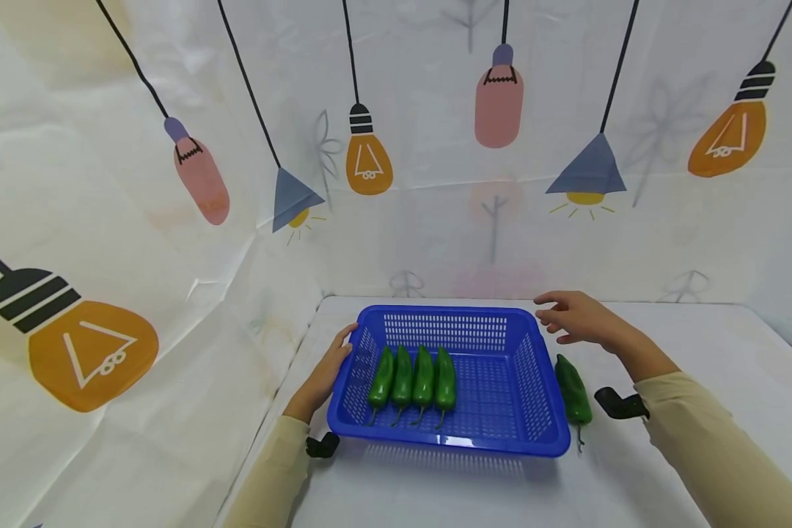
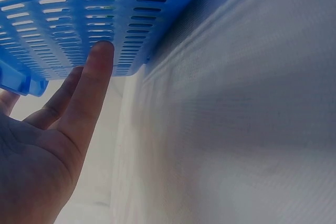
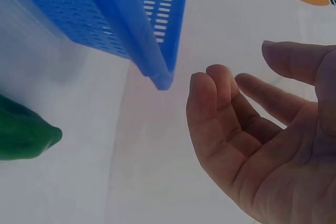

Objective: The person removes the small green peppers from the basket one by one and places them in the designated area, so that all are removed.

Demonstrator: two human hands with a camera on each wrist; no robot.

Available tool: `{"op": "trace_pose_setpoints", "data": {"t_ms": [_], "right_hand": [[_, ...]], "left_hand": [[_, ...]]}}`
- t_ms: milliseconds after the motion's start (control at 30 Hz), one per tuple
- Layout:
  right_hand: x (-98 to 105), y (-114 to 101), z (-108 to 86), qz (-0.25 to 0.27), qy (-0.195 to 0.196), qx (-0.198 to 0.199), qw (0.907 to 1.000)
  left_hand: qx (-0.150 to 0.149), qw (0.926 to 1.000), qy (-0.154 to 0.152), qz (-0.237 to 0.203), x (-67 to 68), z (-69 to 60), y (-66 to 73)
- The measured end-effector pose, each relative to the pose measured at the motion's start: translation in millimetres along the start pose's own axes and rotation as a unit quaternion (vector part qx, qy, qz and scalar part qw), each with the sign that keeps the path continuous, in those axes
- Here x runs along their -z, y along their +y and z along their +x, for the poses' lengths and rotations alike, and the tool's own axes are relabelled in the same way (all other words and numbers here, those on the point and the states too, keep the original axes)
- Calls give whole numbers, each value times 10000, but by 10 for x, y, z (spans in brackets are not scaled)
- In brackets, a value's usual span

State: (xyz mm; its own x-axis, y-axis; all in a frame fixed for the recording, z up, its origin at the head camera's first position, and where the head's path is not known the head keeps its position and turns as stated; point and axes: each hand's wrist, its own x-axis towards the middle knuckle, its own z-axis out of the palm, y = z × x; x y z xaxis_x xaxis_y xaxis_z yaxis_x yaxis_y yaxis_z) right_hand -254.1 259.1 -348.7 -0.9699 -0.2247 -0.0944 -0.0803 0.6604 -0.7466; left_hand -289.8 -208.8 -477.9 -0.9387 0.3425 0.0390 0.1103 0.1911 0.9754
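A blue plastic basket (image 1: 449, 444) with slotted walls stands on the white table. Several green chili peppers (image 1: 402, 378) lie side by side in its left half, stems toward me. My left hand (image 1: 325, 372) is at the basket's left side; in the left wrist view, its fairly straight fingers (image 2: 92, 85) touch the outer wall. One more green pepper (image 1: 573, 392) lies on the table just right of the basket, its tip showing in the right wrist view. My right hand (image 1: 584, 319) hovers past the basket's far right corner, fingers loosely bent and holding nothing.
Behind the table (image 1: 713, 359) and along its left side hangs a white sheet (image 1: 429, 242) printed with lamps and bulbs. Black straps (image 1: 617, 403) sit at both wrists.
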Motion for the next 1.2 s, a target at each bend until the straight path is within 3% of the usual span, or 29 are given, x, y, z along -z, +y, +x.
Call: {"op": "trace_pose_setpoints", "data": {"t_ms": [800, 1200], "right_hand": [[-124, -354, 151, 73, -227, 265, 9994], [-218, -459, 236, 140, -382, 326, 9986]], "left_hand": [[-8, 10000, -14, 2, -1, -25, -4], [33, 10000, 36, 4, -34, -41, 61]]}}
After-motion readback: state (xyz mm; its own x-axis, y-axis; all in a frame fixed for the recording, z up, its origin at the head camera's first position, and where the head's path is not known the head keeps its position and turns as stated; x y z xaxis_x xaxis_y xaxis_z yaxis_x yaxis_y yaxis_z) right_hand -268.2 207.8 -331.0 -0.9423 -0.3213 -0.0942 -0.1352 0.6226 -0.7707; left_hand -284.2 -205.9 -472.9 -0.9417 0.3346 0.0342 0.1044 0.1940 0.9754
